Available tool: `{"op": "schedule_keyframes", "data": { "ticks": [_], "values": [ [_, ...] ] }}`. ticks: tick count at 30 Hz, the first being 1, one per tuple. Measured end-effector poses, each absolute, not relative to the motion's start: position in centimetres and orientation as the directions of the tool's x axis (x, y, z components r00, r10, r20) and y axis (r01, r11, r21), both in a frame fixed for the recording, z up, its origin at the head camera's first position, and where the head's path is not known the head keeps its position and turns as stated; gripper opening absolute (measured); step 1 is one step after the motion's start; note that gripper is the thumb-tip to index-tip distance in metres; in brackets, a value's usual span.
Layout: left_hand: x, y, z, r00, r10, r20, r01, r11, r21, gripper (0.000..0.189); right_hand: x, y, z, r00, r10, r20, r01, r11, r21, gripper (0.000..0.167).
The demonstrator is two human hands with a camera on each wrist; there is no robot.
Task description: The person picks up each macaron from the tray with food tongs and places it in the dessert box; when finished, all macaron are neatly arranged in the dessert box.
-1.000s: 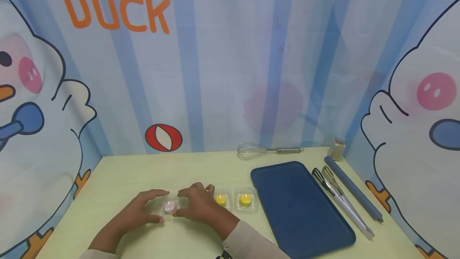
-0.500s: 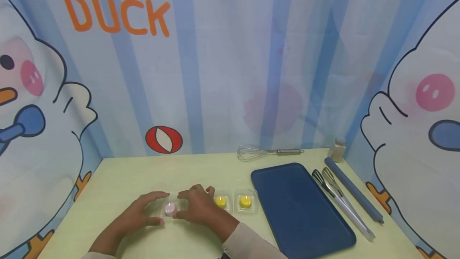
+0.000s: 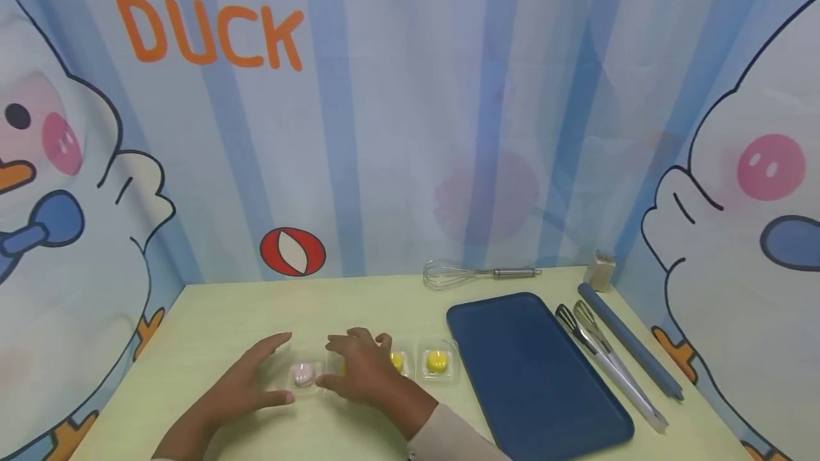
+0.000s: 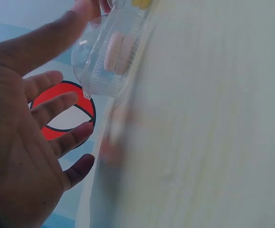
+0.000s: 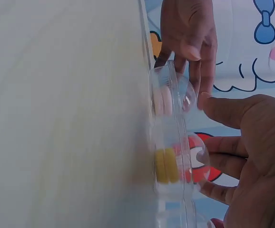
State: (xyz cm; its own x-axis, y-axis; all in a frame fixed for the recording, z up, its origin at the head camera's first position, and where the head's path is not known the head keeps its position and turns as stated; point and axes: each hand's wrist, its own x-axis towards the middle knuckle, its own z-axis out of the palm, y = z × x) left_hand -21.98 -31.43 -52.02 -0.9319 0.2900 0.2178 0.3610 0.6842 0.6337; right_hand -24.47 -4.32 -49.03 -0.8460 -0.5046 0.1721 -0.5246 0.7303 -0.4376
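Observation:
A pink macaron point(image 3: 304, 374) sits in a clear plastic case between the two hands. My left hand point(image 3: 237, 386) is at the left side of that case, thumb and fingers spread apart and holding nothing. My right hand point(image 3: 368, 368) hovers over the row with its fingers spread; in the right wrist view its fingertips are right at the clear domed lids point(image 5: 187, 95). Beneath it, a yellow macaron point(image 5: 166, 165) in its own case is mostly hidden in the head view. Two further yellow macarons, one partly covered by the hand, continue the row to the right point(image 3: 437, 361).
Right of the row lies a dark blue tray point(image 3: 538, 375). Beyond it are metal tongs point(image 3: 615, 368), a grey-blue rod point(image 3: 631, 340) and a small shaker jar point(image 3: 600, 271). A whisk point(image 3: 480, 272) lies along the table's back edge, before a duck-print curtain point(image 3: 397, 112).
The hands have drawn a little apart: the left fingers moved left, away from the pink macaron's case, and the right hand shifted slightly right. The macaron cases have stayed in their row.

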Motion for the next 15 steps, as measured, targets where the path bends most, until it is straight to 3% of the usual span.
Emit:
{"op": "schedule_keyframes", "data": {
  "ticks": [4, 10, 15],
  "values": [
    [-21.0, -31.1, -51.5, -0.931, 0.242, 0.274, 0.360, 0.735, 0.575, 0.093, -24.0, -2.8, -48.7, -0.837, -0.506, 0.209, -0.544, 0.726, -0.421, 0.051],
    [-19.4, -29.4, -50.3, -0.955, 0.126, 0.270, 0.249, 0.835, 0.490, 0.088, -23.7, 0.5, -48.2, -0.816, -0.515, 0.262, -0.576, 0.694, -0.432, 0.051],
    [-18.2, -27.8, -49.5, -0.955, 0.064, 0.291, 0.180, 0.902, 0.392, 0.088, -23.7, 4.0, -48.3, -0.833, -0.450, 0.321, -0.552, 0.703, -0.448, 0.050]
  ]
}}
